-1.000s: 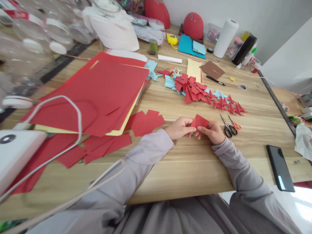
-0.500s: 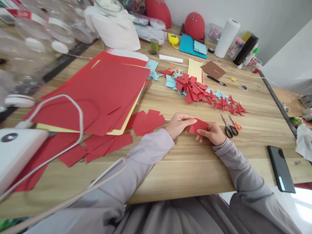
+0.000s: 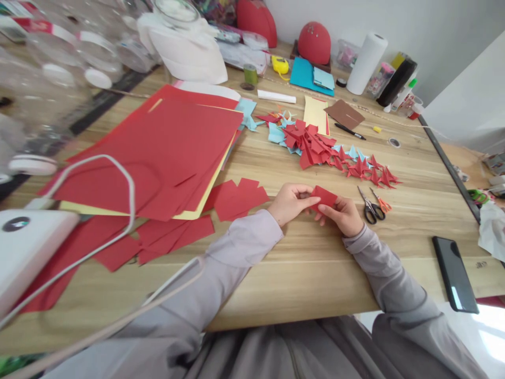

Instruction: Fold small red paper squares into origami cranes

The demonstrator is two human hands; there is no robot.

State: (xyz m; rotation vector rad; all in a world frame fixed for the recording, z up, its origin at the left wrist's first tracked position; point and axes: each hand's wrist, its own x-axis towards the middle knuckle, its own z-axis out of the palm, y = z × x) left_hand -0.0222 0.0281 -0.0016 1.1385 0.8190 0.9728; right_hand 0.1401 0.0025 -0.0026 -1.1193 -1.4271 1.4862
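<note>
Between my two hands is a small piece of red paper, held just above the table. My left hand pinches its left edge between thumb and fingers. On the other side, my right hand grips the lower right part, thumb on top. The fingers beneath the paper are partly hidden. Beyond it lies a heap of folded red paper pieces, with some light blue ones among them. Cut red paper pieces lie left of my left hand.
Black-handled scissors and orange-handled scissors lie right of my right hand. A phone rests near the right front edge. Large red sheets cover the left, crossed by a white cable. Plastic bottles crowd the far left.
The red paper has turned and shifted slightly up between my fingers, and its top edge now shows higher. My right hand has moved a little left. Everything else stays put.
</note>
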